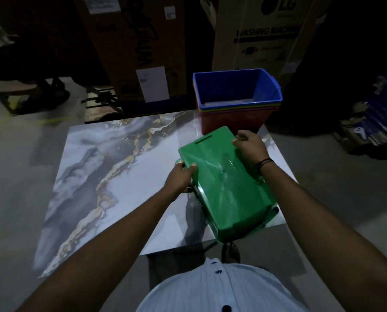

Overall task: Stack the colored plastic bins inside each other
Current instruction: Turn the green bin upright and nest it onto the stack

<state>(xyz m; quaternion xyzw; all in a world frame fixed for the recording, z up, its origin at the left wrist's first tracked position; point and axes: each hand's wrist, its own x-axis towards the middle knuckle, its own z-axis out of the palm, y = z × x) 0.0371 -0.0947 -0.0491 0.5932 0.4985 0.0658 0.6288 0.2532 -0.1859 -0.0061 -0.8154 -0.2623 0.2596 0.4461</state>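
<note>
A: So, why is the green bin (224,183) facing bottom-up toward the person?

B: Probably it's being turned over; its mouth is pointing down and away, so it needs righting before nesting. The left hand (180,180) is curling round the bin's left edge, thumb on top, and the right hand (250,149) is closing over the far right corner. Both are gripping it just above the marbled table (93,176).

A: And further back?

B: The stack (235,118) is sitting at the table's far right edge, blue bin (237,88) innermost and open upward, likely waiting to take the green one
</note>
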